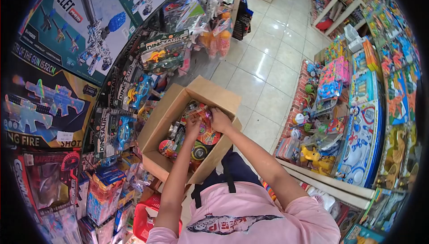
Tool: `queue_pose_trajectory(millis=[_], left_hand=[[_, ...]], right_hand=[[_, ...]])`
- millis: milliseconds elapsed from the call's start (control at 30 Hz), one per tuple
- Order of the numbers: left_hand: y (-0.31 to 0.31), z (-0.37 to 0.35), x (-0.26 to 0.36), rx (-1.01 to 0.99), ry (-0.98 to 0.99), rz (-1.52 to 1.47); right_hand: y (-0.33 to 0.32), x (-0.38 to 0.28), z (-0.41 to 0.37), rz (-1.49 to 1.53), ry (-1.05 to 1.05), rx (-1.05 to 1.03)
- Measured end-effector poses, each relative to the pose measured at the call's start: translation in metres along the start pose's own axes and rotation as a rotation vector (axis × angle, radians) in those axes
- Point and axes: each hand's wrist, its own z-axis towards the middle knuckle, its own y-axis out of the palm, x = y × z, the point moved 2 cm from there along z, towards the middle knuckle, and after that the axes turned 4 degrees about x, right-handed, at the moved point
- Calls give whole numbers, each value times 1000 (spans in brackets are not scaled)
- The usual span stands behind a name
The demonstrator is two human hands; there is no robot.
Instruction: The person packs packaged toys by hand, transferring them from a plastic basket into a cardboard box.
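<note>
Both my hands are down inside an open cardboard box, its flaps raised. My right hand is closed on the upper right edge of a red and orange toy package with a printed burst pattern. Against the left side of that package, my left hand has its fingers bent and pressed together on it. Lower in the box lie more packaged toys, among them a round green and dark one and a red round one. My forearms cover part of the contents.
Shelves of boxed toy guns and hanging dinosaur packs stand close on my left. A red plastic basket sits low at the left. Tiled floor runs ahead, with toy displays along the right.
</note>
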Motion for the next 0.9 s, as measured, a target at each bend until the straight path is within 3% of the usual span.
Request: queue_pose_trajectory(millis=[100, 167, 267, 300, 333, 467, 500, 567, 633, 667, 700, 767, 833, 900], left_hand=[[-15, -31, 21, 47, 120, -8], [-19, -58, 32, 31, 210, -104], [-10, -110, 32, -59, 380, -139], [-5, -136, 40, -96, 389, -24], [3, -158, 40, -260, 348, -174], [29, -215, 2, -709, 218, 67], [35, -224, -19, -870, 167, 167], [35, -220, -98, -953, 262, 183], [25, -213, -157, -1022, 375, 726], [17, -215, -166, -1070, 363, 912], [9, -217, -175, -1106, 348, 1100], [-5, -211, -224, -1190, 314, 1186], [-12, -212, -232, -1270, 278, 1274], [-24, -228, -226, -1360, 243, 1355]], right_hand=[[-41, -22, -41, 174, -125, 127], [-63, -32, -77, 51, -315, 489], [-49, -5, -130, 42, -183, 698], [-39, 11, -148, 18, -110, 780], [-29, 25, -168, 76, -39, 749], [36, 104, -267, 235, 301, 635], [55, 125, -297, 267, 414, 567], [89, 162, -362, 50, 548, 473], [114, 187, -427, -48, 740, 260], [171, 252, -462, -132, 745, 36], [152, 227, -488, -106, 899, -9], [181, 251, -548, 154, 1119, -226], [189, 240, -598, 328, 1302, -4], [182, 225, -623, 367, 1292, -17]])
